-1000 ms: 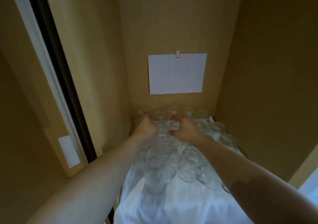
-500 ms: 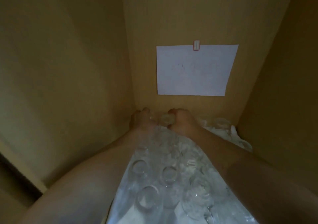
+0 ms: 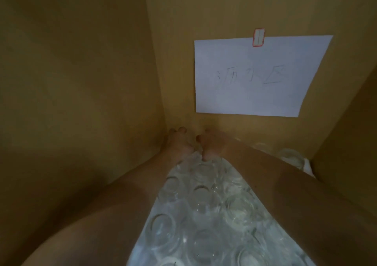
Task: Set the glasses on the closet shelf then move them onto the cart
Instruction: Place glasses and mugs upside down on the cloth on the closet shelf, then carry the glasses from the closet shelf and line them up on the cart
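Several clear glasses [image 3: 204, 202] stand close together, upside down, on a white cloth [image 3: 307, 166] that covers the closet shelf. Both my arms reach over them to the back left corner. My left hand [image 3: 177, 143] is curled round a glass beside the left wall. My right hand [image 3: 210, 145] sits just to its right, fingers curled round another glass. Both held glasses are clear, blurred and mostly hidden by my fingers. More glasses [image 3: 289, 155] stand at the back right.
A white paper sheet [image 3: 255, 76] with handwriting is taped to the closet's back wall above my hands. The tan left wall [image 3: 81, 82] and right wall [image 3: 357, 122] close the shelf in tightly on both sides.
My head has moved deeper into the closet, so the door frame is out of view. Both hands have pushed from the middle rows to the back wall.
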A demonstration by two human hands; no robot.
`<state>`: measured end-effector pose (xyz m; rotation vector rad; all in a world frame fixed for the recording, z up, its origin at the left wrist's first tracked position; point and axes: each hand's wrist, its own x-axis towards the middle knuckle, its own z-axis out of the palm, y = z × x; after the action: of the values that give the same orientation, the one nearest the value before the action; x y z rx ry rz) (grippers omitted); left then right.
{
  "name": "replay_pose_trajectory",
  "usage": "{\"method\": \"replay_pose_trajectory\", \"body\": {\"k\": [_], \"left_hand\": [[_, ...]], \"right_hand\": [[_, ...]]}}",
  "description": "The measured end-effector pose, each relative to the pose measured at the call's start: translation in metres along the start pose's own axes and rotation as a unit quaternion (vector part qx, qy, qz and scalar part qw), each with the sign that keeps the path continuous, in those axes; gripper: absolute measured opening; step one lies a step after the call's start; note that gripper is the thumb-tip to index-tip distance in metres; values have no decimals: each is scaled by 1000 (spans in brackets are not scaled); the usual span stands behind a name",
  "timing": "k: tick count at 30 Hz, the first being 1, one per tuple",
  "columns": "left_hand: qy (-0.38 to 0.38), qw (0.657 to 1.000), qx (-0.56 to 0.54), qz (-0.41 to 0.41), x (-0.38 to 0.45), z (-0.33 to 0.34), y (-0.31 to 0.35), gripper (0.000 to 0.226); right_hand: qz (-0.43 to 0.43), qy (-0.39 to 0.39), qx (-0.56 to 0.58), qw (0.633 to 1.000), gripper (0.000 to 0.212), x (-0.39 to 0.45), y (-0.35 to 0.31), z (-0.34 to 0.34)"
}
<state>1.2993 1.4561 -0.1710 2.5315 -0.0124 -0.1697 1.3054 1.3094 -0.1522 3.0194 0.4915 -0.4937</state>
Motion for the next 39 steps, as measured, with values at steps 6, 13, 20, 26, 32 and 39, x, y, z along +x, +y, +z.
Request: {"method": "replay_pose_trajectory", "body": {"k": [6, 13, 20, 26, 32, 39], "left_hand": [[-51, 998, 21, -7, 15, 2, 4, 89], [-14, 997, 66, 33, 13, 3, 5, 68], [48, 987, 136, 67, 7, -18, 17, 63], [77, 983, 152, 66, -8, -51, 34, 60], [134, 976, 149, 87, -42, -88, 59, 55], [213, 969, 57, 107, -98, -119, 90, 68]], "right_hand": [[-15, -64, -8, 998, 64, 17, 6, 6], [-21, -50, 66, 996, 71, 21, 10, 5], [-42, 14, 87, 995, 90, 7, 7, -18], [-39, 56, 81, 994, 80, -20, 3, -58], [-17, 108, 73, 991, 88, -66, -5, -95], [41, 257, 100, 960, 93, -149, -10, -109]]}}
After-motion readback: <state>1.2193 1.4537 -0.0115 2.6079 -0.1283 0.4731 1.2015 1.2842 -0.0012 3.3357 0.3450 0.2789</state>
